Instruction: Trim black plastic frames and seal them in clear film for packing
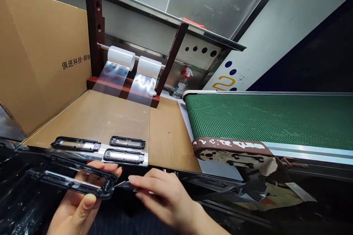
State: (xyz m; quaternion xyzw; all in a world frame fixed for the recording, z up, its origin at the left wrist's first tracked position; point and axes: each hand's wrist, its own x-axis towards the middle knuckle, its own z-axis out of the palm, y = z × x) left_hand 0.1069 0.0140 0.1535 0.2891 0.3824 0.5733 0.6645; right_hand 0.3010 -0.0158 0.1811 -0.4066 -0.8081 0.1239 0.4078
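Observation:
My left hand [79, 200] grips a long black plastic frame [72, 180] with a clear window, thumb on its near edge and fingers behind it. My right hand [162, 194] is closed in a pinch on a thin dark tab or film edge [124, 185] at the frame's right end. Three similar black frames lie on a strip of clear film [121, 117] on the cardboard: one on the left [76, 144], one further back [127, 141] and one nearer [124, 156].
Two rolls of clear film [134, 61] hang on a rod in a dark red stand. A tall cardboard wall [41, 51] stands at left. A green conveyor belt [270, 117] runs along the right, with a spray bottle [182, 83] behind it.

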